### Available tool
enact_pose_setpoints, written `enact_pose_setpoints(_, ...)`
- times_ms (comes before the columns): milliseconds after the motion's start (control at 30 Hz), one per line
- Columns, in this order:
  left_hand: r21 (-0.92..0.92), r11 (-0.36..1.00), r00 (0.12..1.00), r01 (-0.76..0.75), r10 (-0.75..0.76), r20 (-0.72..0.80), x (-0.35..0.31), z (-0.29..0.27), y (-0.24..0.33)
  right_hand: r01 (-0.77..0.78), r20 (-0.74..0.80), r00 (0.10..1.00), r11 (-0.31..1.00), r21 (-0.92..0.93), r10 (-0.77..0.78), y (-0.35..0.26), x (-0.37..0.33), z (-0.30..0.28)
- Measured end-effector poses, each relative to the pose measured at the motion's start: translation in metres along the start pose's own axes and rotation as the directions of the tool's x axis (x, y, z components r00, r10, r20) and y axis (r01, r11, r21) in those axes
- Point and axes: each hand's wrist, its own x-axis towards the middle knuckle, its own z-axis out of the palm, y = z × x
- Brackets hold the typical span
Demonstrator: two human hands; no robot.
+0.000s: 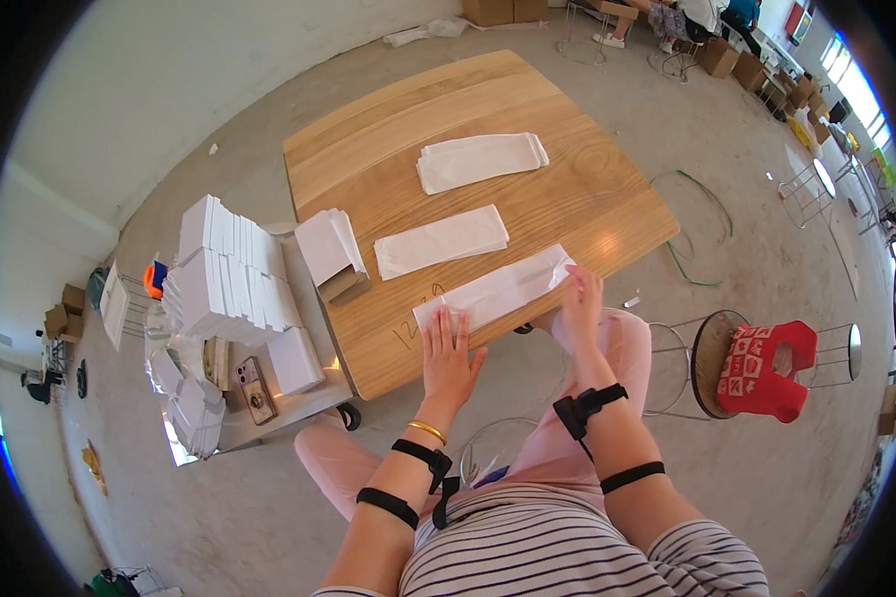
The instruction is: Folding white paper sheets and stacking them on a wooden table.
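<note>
A long, flat white paper strip, with a slightly creased right end, lies slantwise along the near edge of the wooden table. My left hand rests flat on its left end, fingers spread. At the right end my right hand has its fingers closed on the strip's edge, the thumb side partly hidden. Beyond it lies a stack of similar white strips, and farther back another stack of strips. Left of these sits a small open cardboard box with white flat pieces on it.
A metal cart at the left carries tall piles of white folded boxes and a phone. On the right, a red bag sits on a round stool. People sit at the far right; a green strap lies on the floor.
</note>
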Motion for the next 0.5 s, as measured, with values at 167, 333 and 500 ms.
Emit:
enact_pose_setpoints(167,0.065,0.998,1.000,0.003,-0.002,-0.010,-0.001,0.005,-0.004,0.662,0.440,0.725,0.712,-0.234,-0.530,-0.055,-0.040,0.045)
enact_pose_setpoints(333,0.011,1.000,1.000,-0.012,0.012,-0.006,-0.002,0.003,-0.006,0.750,0.694,0.604,0.572,-0.331,-0.391,-0.054,-0.053,0.066)
enact_pose_setpoints(500,-0.009,0.999,0.999,0.031,-0.031,-0.037,-0.013,-0.005,-0.008,0.770,0.690,0.592,0.546,-0.330,-0.416,-0.046,-0.053,0.068)
